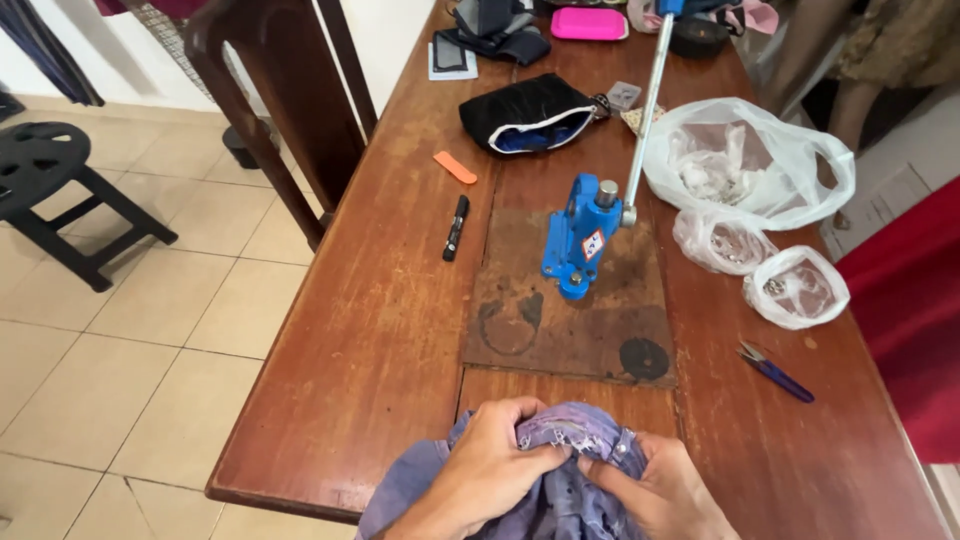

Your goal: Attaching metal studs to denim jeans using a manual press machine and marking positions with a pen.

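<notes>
At the near edge of the wooden table point(380, 330) both my hands grip a bunched purple garment point(575, 430) with small buttons and lace trim. My left hand point(490, 465) pinches the cloth from the left with its fingers curled over the top. My right hand point(665, 490) holds the cloth from the right, thumb pressed on the fold. A blue hand press point(578, 235) with a long grey lever point(648, 100) stands on a dark board point(560, 330) just beyond the garment.
Three clear plastic bags point(745, 160) of small metal parts lie to the right of the press. Blue-handled snips point(775, 375), a black marker point(456, 227), an orange strip point(455, 167) and a black pouch point(525, 112) lie around. A dark chair point(270, 100) and black stool point(45, 170) stand left.
</notes>
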